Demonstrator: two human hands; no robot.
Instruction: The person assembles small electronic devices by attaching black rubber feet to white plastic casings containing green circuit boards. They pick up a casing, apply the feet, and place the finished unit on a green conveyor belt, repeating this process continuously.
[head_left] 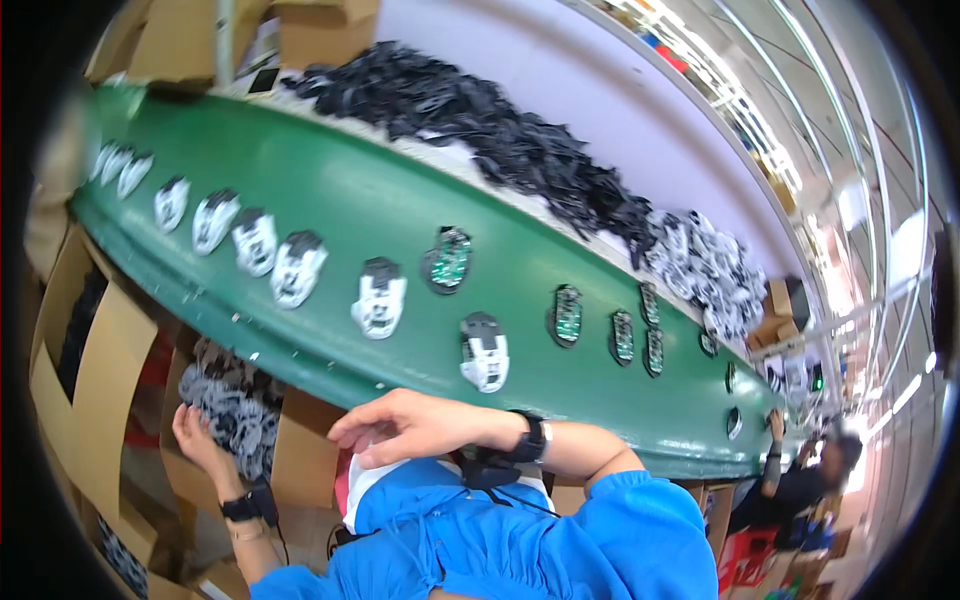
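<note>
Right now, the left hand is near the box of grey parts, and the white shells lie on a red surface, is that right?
Not red: the head view shows the white shells on a green surface. The left hand is near the box of grey parts.

Ahead of your right hand (pixel 410 425) you have nine white shells (pixel 380 300), eight to its left and one to its right; ahead and rightward of it you have at least eight boards (pixel 568 318); beyond these, one black heap (pixel 480 120) and one white heap (pixel 705 265)
</note>
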